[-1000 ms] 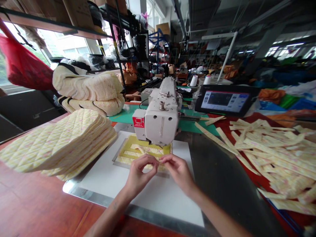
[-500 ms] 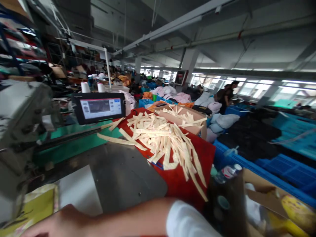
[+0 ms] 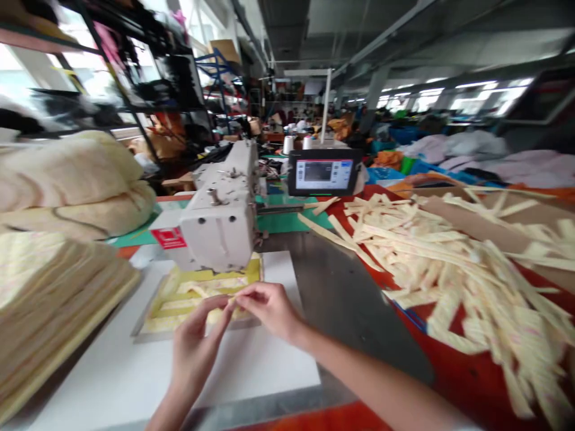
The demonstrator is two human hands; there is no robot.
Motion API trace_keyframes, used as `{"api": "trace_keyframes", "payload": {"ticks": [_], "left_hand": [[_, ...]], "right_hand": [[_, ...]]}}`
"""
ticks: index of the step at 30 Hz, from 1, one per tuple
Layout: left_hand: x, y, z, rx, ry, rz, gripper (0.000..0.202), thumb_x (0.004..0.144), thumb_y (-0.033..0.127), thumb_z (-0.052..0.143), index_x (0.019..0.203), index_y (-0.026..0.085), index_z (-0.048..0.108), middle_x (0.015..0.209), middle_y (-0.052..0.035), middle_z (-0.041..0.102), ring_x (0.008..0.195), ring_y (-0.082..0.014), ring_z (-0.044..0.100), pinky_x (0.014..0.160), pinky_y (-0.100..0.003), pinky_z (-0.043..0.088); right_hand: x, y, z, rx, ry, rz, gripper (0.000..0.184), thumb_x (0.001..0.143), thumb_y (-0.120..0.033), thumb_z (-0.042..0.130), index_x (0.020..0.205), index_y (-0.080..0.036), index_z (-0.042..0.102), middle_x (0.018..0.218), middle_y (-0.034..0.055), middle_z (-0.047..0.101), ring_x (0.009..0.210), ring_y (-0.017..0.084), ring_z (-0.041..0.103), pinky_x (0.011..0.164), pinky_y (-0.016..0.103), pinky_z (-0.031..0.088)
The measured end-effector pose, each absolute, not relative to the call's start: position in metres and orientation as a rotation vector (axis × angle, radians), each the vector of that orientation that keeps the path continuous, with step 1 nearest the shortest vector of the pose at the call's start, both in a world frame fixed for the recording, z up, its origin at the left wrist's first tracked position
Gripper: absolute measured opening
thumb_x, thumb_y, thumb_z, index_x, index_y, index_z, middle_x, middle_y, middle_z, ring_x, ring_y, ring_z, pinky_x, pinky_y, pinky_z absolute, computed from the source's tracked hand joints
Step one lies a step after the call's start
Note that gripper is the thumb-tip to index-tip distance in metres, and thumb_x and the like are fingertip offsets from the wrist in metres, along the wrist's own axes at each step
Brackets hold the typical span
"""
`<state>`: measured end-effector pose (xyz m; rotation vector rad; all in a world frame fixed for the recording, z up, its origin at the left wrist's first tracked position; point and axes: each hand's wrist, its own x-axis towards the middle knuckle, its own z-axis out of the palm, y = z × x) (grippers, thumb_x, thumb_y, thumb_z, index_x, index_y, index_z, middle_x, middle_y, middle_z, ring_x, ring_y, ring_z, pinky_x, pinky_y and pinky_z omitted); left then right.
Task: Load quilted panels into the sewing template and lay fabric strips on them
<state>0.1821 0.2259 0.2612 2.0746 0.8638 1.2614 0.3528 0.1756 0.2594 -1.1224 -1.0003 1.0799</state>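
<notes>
My left hand (image 3: pixel 197 329) and my right hand (image 3: pixel 272 308) meet fingertip to fingertip in front of the sewing machine head (image 3: pixel 220 224). Both pinch a small pale yellow fabric strip (image 3: pixel 215 315), mostly hidden by the fingers. Just behind them lies a flat sewing template (image 3: pixel 168 307) with yellow-green panels and cream fabric showing in its slots. One loose strip end curls up over it. Beneath the template is a white sheet (image 3: pixel 269 374) on the grey machine table (image 3: pixel 341 293).
Many cream fabric strips (image 3: pixel 417 239) are heaped on a red surface at right. A control screen (image 3: pixel 326 173) stands behind the table. To the left are a tall stack of quilted cream pieces (image 3: pixel 58 305) and a bulky cream bundle (image 3: pixel 72 179).
My view has swung left from the strip heap to the sewing machine. The right hand, earlier low at the left edge, now meets the left hand, which has come into view.
</notes>
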Motion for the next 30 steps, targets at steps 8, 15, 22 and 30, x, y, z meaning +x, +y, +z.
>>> {"api": "trace_keyframes", "payload": {"ticks": [8,15,22,30], "left_hand": [[0.208,0.247,0.273,3.005,0.083,1.118,0.018,0.099,0.008,0.052,0.112,0.011,0.064,0.100,-0.0122,0.072,0.095,-0.0219,0.068,0.085,-0.036,0.058],[0.212,0.281,0.270,3.395,0.043,0.977,0.023,0.103,0.013,0.047,0.087,0.013,0.064,0.086,-0.0098,0.068,0.079,-0.0206,0.065,0.072,-0.036,0.057],[0.215,0.299,0.268,3.419,-0.178,1.016,0.013,0.100,0.011,0.053,0.100,0.008,0.066,0.091,-0.0138,0.071,0.079,-0.0220,0.068,0.070,-0.037,0.060],[0.214,0.307,0.275,3.310,-0.361,1.036,0.017,0.102,0.017,0.053,0.112,0.009,0.064,0.095,-0.0118,0.072,0.087,-0.0210,0.070,0.075,-0.034,0.061]], "right_hand": [[0.413,0.166,0.242,-1.440,-1.152,0.882,0.049,0.077,-0.055,0.075,0.103,-0.013,0.076,0.104,0.0083,0.073,0.090,0.008,0.070,0.084,0.016,0.056],[0.438,0.161,0.224,-1.528,-1.058,0.794,0.052,0.077,-0.059,0.072,0.096,-0.010,0.075,0.090,0.0078,0.072,0.077,0.005,0.065,0.070,0.012,0.051],[0.432,0.160,0.227,-1.557,-1.140,0.772,0.043,0.083,-0.053,0.068,0.093,-0.012,0.075,0.087,0.0057,0.072,0.075,0.004,0.063,0.069,0.010,0.048],[0.423,0.160,0.232,-1.590,-1.149,0.773,0.026,0.087,-0.038,0.067,0.093,-0.015,0.076,0.089,0.0005,0.074,0.078,0.001,0.066,0.072,0.006,0.047]]}}
